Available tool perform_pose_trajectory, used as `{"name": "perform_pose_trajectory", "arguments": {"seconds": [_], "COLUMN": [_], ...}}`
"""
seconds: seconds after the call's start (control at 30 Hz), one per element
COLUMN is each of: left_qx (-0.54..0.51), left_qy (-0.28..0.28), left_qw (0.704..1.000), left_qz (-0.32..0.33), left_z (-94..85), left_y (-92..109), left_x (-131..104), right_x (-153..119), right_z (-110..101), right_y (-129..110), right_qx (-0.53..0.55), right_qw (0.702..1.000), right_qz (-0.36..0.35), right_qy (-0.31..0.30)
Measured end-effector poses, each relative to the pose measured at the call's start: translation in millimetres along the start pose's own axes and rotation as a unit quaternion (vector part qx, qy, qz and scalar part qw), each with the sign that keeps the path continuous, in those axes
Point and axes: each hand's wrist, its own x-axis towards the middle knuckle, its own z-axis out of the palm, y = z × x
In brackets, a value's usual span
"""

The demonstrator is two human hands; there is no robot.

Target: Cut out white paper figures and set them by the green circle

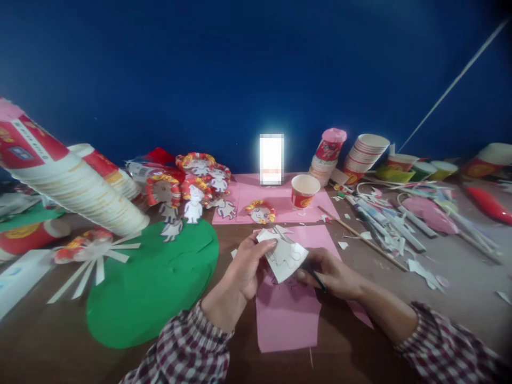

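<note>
A white piece of paper (284,257) with a drawn outline is pinched between the thumb and fingers of my left hand (248,266). My right hand (330,272) is closed on dark-handled scissors (318,278), whose blades lie at the upper part of the white paper. Part of the scissors is hidden by the paper and my fingers. Below both hands lies a pink paper sheet (288,325) with some drawn lines on it.
A green paper oval (156,288) and stacked cups (88,186) are on the left. Cut-out figures (194,205) lie behind it. An upright cup (304,192) stands on pink paper. On the right are a wooden stick (364,240), marker pens (380,224) and paper scraps (424,273).
</note>
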Motion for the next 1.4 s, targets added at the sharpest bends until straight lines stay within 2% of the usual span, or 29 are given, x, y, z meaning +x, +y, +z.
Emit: {"name": "perform_pose_trajectory", "arguments": {"seconds": [0.17, 0.4, 0.63, 0.97, 1.23, 1.4], "left_qx": [0.003, -0.02, -0.005, 0.05, 0.056, 0.051], "left_qy": [-0.004, -0.037, -0.03, -0.008, 0.004, 0.005], "left_qw": [1.0, 0.997, 0.999, 0.999, 0.998, 0.999], "left_qz": [-0.012, -0.066, -0.031, -0.002, 0.007, 0.009], "left_z": [0.8, -0.2, 0.9, -0.5, -2.3, 0.1], "left_y": [1.4, 2.0, -3.3, -3.2, -3.2, -2.4], "left_x": [-0.3, 0.4, 0.9, 0.1, 2.4, 1.8], "right_x": [0.3, 0.6, 1.3, 2.0, 1.4, 1.9], "right_z": [-0.2, 0.9, 2.7, -1.0, 1.8, 0.0], "right_y": [-2.7, 0.4, -3.1, -0.2, -7.4, -6.1], "right_qx": [0.005, -0.015, 0.017, 0.026, 0.05, 0.03], "right_qw": [1.0, 1.0, 0.999, 0.999, 0.998, 1.0], "right_qz": [-0.003, -0.005, -0.029, -0.021, 0.029, -0.001], "right_qy": [-0.006, 0.016, 0.007, 0.012, 0.015, 0.008]}}
